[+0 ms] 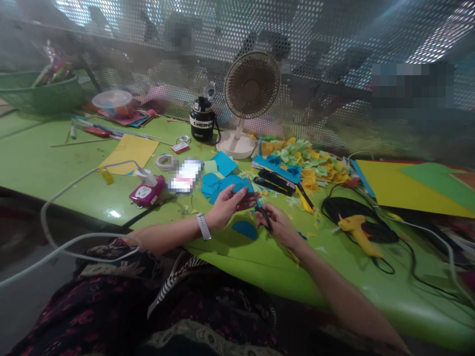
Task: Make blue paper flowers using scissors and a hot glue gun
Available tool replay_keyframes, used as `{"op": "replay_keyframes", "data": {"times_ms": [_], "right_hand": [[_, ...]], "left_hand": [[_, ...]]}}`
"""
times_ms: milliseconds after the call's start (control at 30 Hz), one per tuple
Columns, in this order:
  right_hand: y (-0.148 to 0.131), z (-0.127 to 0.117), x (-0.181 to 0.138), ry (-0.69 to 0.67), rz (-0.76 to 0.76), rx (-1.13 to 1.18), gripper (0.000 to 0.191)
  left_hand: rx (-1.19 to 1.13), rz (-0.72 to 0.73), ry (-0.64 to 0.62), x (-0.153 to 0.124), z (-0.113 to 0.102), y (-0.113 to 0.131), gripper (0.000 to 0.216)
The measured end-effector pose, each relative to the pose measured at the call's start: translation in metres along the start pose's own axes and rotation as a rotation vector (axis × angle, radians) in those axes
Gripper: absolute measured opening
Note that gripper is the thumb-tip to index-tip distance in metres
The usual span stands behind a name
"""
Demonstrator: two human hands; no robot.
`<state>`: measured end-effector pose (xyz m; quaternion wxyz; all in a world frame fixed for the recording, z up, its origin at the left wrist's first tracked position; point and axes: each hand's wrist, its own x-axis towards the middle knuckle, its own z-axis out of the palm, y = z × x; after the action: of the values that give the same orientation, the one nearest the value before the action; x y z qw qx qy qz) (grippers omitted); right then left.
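The left hand (227,206) pinches a thin blue paper piece (238,187) between thumb and fingers, in front of the round beige fan (252,89). The right hand (277,223) grips black-handled scissors (264,218), blades toward the fan. A semicircular blue paper cutout (245,229) lies farther from the fan.

Blue paper (238,187); black-handled scissors (263,217); bright green table (37,148).

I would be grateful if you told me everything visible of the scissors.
The scissors have black, plastic-looking handles and slim blades. The right hand holds them by the handles above the green table, blades pointing away from the person, close by the blue paper in the left hand. Whether the blades are open or touching it is too small to tell.
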<state>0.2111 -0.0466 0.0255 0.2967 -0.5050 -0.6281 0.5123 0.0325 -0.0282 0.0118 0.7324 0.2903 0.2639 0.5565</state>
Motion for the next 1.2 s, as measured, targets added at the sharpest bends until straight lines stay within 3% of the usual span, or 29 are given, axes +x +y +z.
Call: {"op": "replay_keyframes", "data": {"times_ms": [1200], "right_hand": [[-0.013,0.0,-0.004,0.0,0.032,-0.029,0.055]], "left_hand": [[0.046,0.063,0.055,0.003,-0.001,0.005,0.04]]}}
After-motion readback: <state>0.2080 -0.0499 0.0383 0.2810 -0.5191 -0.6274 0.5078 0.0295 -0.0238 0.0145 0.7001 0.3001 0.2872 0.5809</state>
